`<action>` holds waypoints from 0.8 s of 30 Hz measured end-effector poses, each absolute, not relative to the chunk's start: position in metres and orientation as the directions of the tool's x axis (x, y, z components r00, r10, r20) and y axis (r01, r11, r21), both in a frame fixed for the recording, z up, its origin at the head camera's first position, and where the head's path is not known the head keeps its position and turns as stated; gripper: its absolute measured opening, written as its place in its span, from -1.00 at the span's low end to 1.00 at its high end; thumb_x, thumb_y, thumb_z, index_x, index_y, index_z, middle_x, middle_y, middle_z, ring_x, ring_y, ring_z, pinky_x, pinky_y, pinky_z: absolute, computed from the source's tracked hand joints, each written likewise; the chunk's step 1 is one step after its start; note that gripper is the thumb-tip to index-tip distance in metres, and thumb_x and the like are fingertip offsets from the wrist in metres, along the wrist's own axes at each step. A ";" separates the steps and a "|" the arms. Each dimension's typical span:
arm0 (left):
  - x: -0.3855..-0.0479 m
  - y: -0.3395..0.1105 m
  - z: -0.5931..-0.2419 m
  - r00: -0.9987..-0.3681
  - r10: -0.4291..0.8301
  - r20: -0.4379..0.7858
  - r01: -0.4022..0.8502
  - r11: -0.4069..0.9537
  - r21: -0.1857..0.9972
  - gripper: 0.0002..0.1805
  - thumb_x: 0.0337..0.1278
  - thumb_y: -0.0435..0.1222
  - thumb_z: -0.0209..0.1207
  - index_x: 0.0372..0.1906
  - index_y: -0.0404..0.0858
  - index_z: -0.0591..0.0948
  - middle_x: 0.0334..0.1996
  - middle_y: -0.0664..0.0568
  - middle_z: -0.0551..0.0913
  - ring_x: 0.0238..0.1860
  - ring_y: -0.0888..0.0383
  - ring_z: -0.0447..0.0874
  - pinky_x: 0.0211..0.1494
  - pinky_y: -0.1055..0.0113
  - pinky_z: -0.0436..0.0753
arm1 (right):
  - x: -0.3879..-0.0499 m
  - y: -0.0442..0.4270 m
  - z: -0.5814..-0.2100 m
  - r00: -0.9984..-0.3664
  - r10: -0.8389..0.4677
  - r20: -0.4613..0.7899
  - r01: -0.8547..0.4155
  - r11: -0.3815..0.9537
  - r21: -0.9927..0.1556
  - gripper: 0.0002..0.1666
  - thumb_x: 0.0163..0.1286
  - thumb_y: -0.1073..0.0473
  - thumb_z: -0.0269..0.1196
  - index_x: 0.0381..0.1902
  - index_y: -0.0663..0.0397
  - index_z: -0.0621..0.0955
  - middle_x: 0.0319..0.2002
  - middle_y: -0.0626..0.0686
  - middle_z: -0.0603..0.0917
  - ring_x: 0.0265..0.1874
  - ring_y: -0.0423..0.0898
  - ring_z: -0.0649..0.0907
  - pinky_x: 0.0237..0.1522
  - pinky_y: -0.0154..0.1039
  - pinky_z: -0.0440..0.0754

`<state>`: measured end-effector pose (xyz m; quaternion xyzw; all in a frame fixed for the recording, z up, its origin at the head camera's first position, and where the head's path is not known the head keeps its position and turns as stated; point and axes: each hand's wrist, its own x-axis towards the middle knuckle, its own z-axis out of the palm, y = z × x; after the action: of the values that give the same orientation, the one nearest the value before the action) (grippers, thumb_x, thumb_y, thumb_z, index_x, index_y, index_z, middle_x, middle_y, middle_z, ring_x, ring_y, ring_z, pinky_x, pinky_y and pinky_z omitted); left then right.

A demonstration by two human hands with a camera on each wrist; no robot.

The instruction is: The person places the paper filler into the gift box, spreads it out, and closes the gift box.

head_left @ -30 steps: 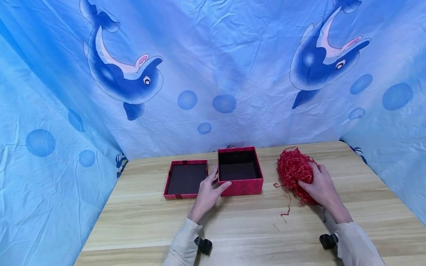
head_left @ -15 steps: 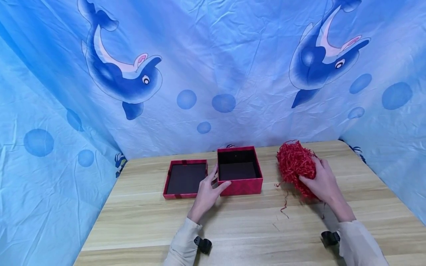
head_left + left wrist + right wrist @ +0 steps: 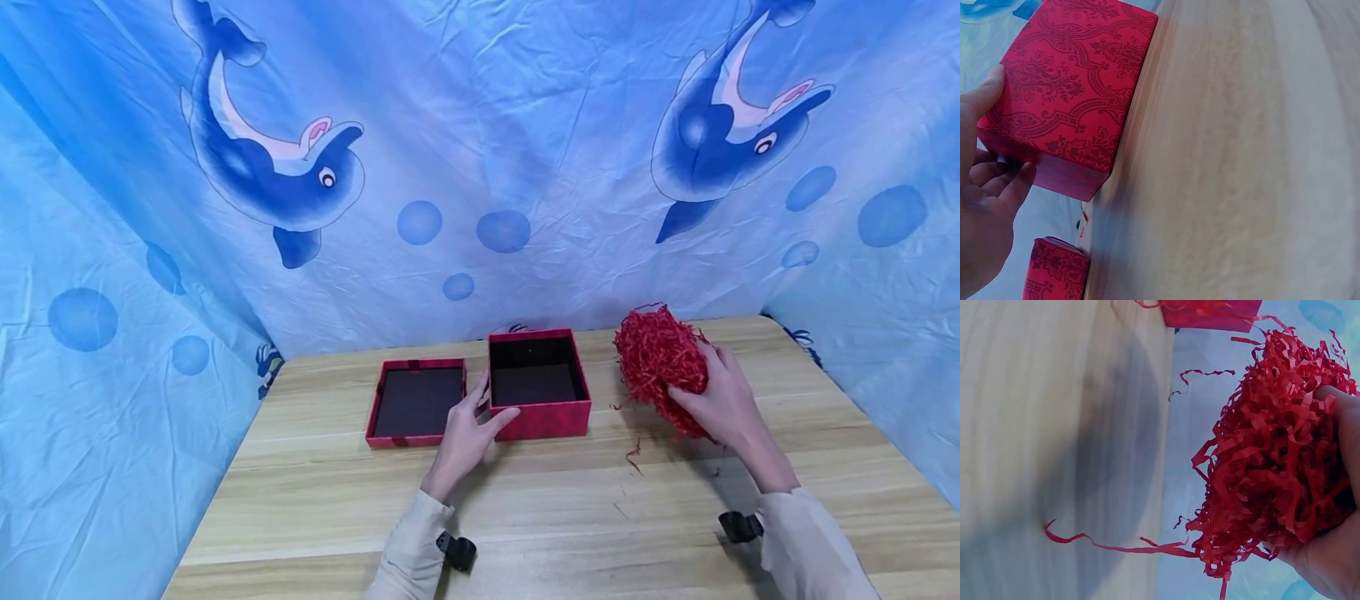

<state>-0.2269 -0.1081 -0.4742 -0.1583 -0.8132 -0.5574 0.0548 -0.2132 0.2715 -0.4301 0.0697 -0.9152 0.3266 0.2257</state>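
A red patterned box (image 3: 543, 421) with a black inside stands on the table with its top uncovered. At its near left corner my left hand (image 3: 467, 437) holds it, thumb on the front face and fingers bent against the side, as the left wrist view also shows for the box (image 3: 1072, 81). To the right, my right hand (image 3: 726, 404) grips a big clump of red shredded paper (image 3: 656, 358) above the table. Loose strips dangle from the shredded paper (image 3: 1272, 456) in the right wrist view. Part of the right fingers is hidden in the clump.
The box's shallow lid (image 3: 420, 404) lies inside up, just left of the box. One loose paper strip (image 3: 634, 457) shows below the clump. A blue dolphin-print cloth (image 3: 480, 167) hangs behind the wooden table (image 3: 562, 525).
My right hand has raised the shredded paper off the table and shifted it slightly away from me. The left hand and the box stay in place.
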 end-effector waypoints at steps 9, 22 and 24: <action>-0.227 -0.109 -0.473 -0.945 0.194 0.262 0.316 0.343 0.885 -0.04 0.31 0.02 0.37 0.65 -0.17 0.17 0.57 -0.09 0.22 0.44 -0.09 0.40 0.33 -0.01 0.53 | -0.214 0.261 -0.414 -0.890 0.009 0.457 -0.282 0.775 -0.565 -0.18 0.22 0.29 0.46 0.35 0.46 0.36 0.09 0.48 0.40 -0.02 0.39 0.47 -0.05 0.47 0.52; -0.226 -0.108 -0.472 -0.948 0.195 0.251 0.304 0.334 0.892 -0.04 0.31 -0.01 0.38 0.65 -0.16 0.16 0.58 -0.10 0.20 0.46 -0.09 0.37 0.34 0.00 0.52 | -0.219 0.247 -0.395 -0.867 -0.025 0.497 -0.333 0.771 -0.542 -0.17 0.18 0.30 0.47 0.35 0.45 0.38 0.12 0.48 0.41 0.00 0.40 0.49 -0.03 0.47 0.52; -0.226 -0.108 -0.472 -0.948 0.196 0.252 0.306 0.330 0.893 -0.05 0.32 -0.01 0.37 0.65 -0.17 0.17 0.58 -0.11 0.21 0.46 -0.09 0.36 0.35 -0.01 0.52 | -0.220 0.245 -0.392 -0.862 -0.032 0.506 -0.344 0.770 -0.538 -0.18 0.18 0.30 0.47 0.33 0.45 0.39 0.12 0.49 0.41 0.00 0.40 0.49 -0.03 0.48 0.51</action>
<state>-0.2258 -0.1081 -0.4724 -0.1540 -0.8141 -0.5577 0.0494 -0.2195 0.2453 -0.3924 0.1032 -0.9091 0.3234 0.2414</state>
